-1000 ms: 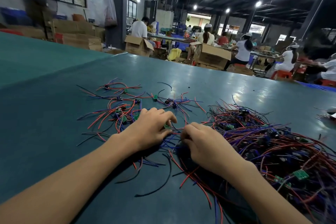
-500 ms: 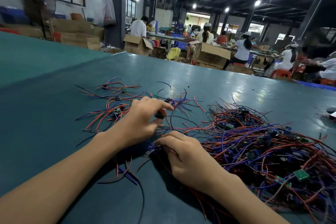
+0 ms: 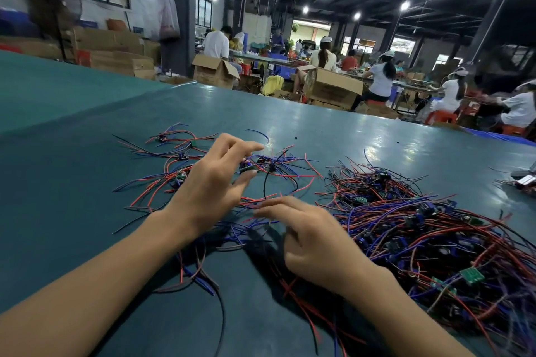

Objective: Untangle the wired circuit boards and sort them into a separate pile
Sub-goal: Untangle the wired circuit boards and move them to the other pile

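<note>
Your left hand's fingers (image 3: 246,149) are spread and nearly straight, the thumb tip just under a small dark circuit board (image 3: 246,167) whose blue, red and black leads fan out to the right; whether that board is pinched or only touched cannot be told. Your left hand (image 3: 211,185) is raised a little above the teal table (image 3: 362,139). Your right hand (image 3: 316,240) lies low and palm down, its fingers (image 3: 266,209) loosely extended and blurred, gripping nothing, with the tips over thin red and blue wires near the table's middle. A looping black wire (image 3: 265,182) curves down between the two hands. Beyond and to the left of your left hand, the separated boards (image 3: 174,165) lie scattered flat, each a tiny square with slim, flexible leads splayed apart. Just to the right of your right hand sits the tangled heap (image 3: 435,229), a dense mound of red, blue and purple wire threaded through dark components, with a green board (image 3: 472,275) showing at its near edge. The table's surface is smooth and glossy and reflects the ceiling lights. Behind it, open cardboard boxes (image 3: 333,87) stand on the floor, and seated workers (image 3: 380,78) in white tops are at benches.
</note>
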`<action>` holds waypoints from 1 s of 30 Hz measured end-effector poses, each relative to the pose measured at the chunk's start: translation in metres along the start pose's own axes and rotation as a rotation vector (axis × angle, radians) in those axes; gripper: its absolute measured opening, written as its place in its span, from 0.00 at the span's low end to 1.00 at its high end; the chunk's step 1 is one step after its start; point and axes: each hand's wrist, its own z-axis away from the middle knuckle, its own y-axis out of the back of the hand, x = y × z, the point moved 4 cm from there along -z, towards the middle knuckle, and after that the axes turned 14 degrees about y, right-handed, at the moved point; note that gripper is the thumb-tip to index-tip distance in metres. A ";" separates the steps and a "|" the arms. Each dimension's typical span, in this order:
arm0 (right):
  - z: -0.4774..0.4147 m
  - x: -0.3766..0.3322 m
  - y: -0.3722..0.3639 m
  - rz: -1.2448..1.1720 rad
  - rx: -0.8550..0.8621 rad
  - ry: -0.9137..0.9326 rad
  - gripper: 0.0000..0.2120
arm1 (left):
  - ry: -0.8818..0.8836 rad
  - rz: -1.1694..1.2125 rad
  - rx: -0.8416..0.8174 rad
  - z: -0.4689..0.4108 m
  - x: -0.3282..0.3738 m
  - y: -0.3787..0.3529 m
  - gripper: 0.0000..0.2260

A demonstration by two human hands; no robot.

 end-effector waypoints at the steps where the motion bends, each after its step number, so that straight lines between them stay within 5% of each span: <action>1: 0.002 0.004 0.007 0.059 0.043 -0.016 0.25 | 0.013 0.003 0.018 0.000 -0.001 0.001 0.20; 5: 0.013 0.022 0.026 0.167 0.175 -0.112 0.14 | -0.017 0.044 0.076 -0.001 -0.001 0.003 0.18; 11: 0.012 0.028 0.028 -0.095 0.481 -0.190 0.08 | -0.148 0.197 0.133 0.001 0.016 0.006 0.15; 13: 0.010 0.026 0.027 -0.130 0.497 -0.183 0.11 | -0.009 0.381 0.098 0.002 0.018 0.002 0.15; 18: 0.011 0.027 0.024 -0.047 0.476 -0.175 0.16 | 0.725 1.251 -0.180 -0.001 0.014 -0.014 0.15; 20: 0.011 0.028 0.023 -0.025 0.453 -0.180 0.15 | 0.919 1.367 -0.316 0.001 0.012 -0.020 0.17; 30: 0.011 0.027 0.019 0.000 0.439 -0.175 0.15 | 1.036 1.509 -0.484 0.008 0.007 -0.031 0.15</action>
